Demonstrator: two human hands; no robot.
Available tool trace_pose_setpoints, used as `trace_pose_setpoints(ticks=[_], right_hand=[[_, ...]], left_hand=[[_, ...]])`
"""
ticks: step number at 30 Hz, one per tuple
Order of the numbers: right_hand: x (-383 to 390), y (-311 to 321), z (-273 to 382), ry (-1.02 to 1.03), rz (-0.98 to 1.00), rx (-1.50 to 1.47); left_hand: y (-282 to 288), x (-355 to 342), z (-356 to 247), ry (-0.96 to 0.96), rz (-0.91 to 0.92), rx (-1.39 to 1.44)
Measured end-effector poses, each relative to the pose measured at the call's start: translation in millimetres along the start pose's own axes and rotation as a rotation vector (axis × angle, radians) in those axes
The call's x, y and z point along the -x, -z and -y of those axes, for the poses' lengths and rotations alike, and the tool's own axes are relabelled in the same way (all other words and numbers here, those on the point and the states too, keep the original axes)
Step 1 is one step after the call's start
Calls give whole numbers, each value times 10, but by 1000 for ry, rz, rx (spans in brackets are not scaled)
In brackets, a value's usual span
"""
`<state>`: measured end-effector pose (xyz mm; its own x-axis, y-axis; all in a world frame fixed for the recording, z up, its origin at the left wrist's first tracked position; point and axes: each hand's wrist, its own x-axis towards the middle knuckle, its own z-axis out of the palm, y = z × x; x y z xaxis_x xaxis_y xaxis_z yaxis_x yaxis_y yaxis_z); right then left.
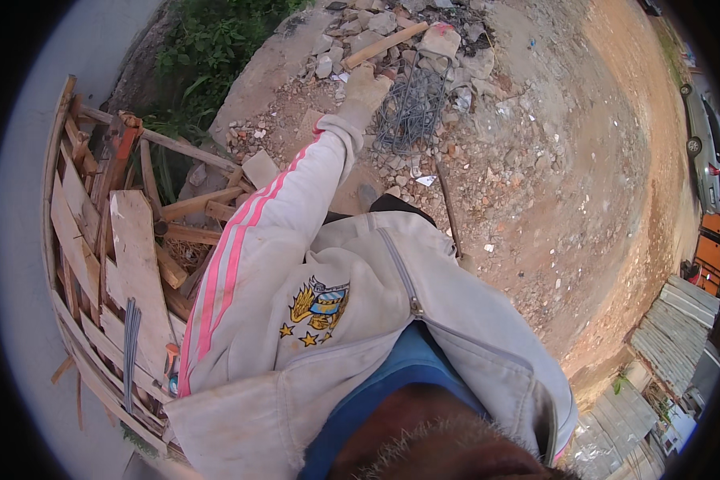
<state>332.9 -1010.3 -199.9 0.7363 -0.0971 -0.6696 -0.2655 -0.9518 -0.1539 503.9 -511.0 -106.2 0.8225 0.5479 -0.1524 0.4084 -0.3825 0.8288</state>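
My left hand [366,88], in a pale work glove, reaches far out ahead on a stretched arm. Its fingers close at the upper left edge of a bundle of bent grey steel rebar stirrups [412,112]; the exact grip is small and partly hidden. Just beyond the glove lies a wooden batten [386,45], slanting over broken stones. A thin brown rod [448,204] runs down toward my jacket. At its lower end a bit of my right hand [466,261] shows, gloved and closed around the rod, while the jacket hides the rest.
Rubble [360,36] is heaped ahead, with green plants [208,48] left of it. A stack of scrap boards [140,248] stands close on my left, with thin grey bars [130,344]. Far right are a parked car [708,144] and corrugated sheets [672,336].
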Motion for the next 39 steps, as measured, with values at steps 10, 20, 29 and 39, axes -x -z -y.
trace_pose_setpoints(ticks=[10, 20, 29, 39], right_hand=[[-909, 553, 1133, 352, 56, 228], [-1299, 454, 4289, 1073, -36, 367], [-511, 216, 6975, 1521, -199, 368], [54, -224, 8879, 1683, -259, 500]], left_hand=[[1428, 1868, 2370, 205, -332, 410], [3896, 3358, 1403, 207, -1146, 74], [5876, 5030, 2664, 1500, -1458, -448], [6070, 5678, 3269, 1694, -1587, -374]])
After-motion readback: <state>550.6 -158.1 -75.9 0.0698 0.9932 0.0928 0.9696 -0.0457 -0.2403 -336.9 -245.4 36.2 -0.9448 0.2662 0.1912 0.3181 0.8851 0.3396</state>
